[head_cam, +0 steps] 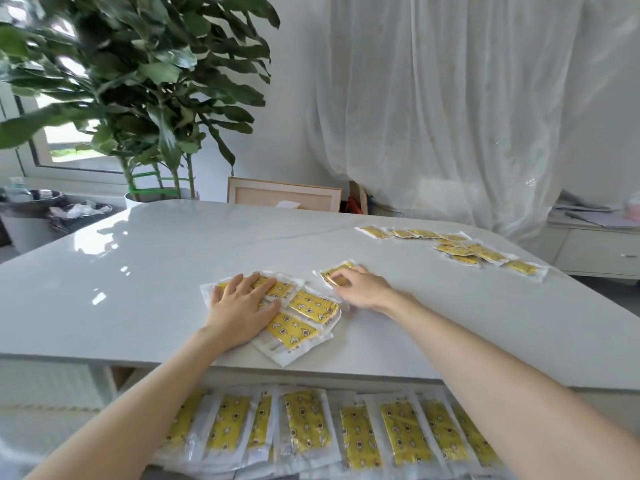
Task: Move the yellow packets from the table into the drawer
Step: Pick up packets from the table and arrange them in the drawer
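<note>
A glossy pale-grey tabletop with rounded corners (166, 251) fills the middle of the view, with window light reflected across its left half. Near its front edge lies a loose overlapping heap of yellow patterned packets in clear plastic wrappers (304, 317). The left hand (242, 303) lies flat on the heap's left part, fingers straight and spread. Just to the right of the heap, the right hand (362, 289) has its fingers curled down onto a single yellow packet (332, 273) that lies on the tabletop; the two hands are apart. Well away, toward the far right corner, a scattered group of the same yellow packets (460, 249) lies flat. Below the near edge, the open drawer (599, 407) holds a row of yellow packets (311, 427) side by side, partly overlapping. Behind the tabletop stands a tall plant with large dark green leaves (138, 81) in a white pot (133, 199), before a window (65, 147). A pale wooden frame (284, 195) leans behind the far edge, and a sheer white curtain (450, 98) hangs on the right. A bin of rubbish (31, 220) sits at far left, and a low white cabinet (595, 251) at far right.
</note>
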`<state>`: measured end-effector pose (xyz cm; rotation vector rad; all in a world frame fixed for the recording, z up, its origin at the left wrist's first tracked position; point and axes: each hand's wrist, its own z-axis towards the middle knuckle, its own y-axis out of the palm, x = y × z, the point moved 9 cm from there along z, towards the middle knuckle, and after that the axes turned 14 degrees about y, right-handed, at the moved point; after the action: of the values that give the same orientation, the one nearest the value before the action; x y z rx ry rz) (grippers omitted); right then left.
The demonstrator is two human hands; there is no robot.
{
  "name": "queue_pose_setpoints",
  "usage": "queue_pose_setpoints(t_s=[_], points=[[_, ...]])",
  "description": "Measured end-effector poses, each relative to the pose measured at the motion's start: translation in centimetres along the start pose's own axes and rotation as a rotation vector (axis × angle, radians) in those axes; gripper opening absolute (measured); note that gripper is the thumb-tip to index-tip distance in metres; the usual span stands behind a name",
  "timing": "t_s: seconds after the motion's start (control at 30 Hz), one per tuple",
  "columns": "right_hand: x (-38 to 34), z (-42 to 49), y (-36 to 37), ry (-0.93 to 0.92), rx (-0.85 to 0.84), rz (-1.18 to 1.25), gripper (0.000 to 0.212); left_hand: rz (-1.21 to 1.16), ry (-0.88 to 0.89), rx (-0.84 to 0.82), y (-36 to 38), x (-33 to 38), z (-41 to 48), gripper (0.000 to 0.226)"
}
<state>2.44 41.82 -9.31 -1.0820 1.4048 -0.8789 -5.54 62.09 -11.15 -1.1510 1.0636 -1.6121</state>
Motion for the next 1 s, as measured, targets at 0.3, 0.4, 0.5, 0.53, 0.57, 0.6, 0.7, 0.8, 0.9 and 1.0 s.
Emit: queue_pose_setpoints(t_s=[0.3, 0.4, 0.5, 0.53, 0.57, 0.6, 0.7, 0.8, 0.9, 1.0], points=[[-2.7, -5.2, 1.2, 0.009, -0.01, -0.035, 0.035, 0.024, -0.095, 0.036, -1.6, -2.4, -4.7, 0.053], [-2.1, -6.0, 1.6, -0.001, 0.049, 0.077, 0.031, -0.006, -0.083, 0.06, -2.1, -2.9, -5.7, 0.051], [-1.6, -6.4, 1.9, 0.0, 0.096, 0.189, 0.017, -0.074, -0.08, 0.07, -2.3, -3.0, -6.3, 0.049], [-1.7, -6.5, 1.9, 0.01, 0.098, 0.217, 0.018, -0.1, -0.079, 0.084, -2.4, -3.0, -6.5, 0.047], [-1.5, -6.4, 1.8, 0.03, 0.098, 0.245, 0.02, -0.134, -0.085, 0.104, -2.5, -2.9, -6.6, 0.046], [-1.3, -6.4, 1.7, 0.061, 0.101, 0.262, 0.021, -0.184, -0.106, 0.13, -2.6, -3.0, -6.6, 0.044], [-0.3, -6.0, 1.2, 0.204, 0.116, 0.23, 0.027, -0.35, -0.219, 0.219, -3.1, -4.4, -6.6, 0.04], [0.9, -5.7, 0.6, 0.347, 0.098, 0.219, 0.064, -0.342, -0.201, 0.249, -3.4, -4.8, -6.1, 0.028], [1.0, -5.3, 0.6, 0.361, 0.013, 0.408, 0.094, -0.364, -0.208, 0.279, -3.8, -5.4, -5.8, 0.022], [1.0, -5.4, 0.4, 0.376, -0.008, 0.464, 0.099, -0.389, -0.256, 0.296, -3.9, -6.2, -5.5, 0.033]])
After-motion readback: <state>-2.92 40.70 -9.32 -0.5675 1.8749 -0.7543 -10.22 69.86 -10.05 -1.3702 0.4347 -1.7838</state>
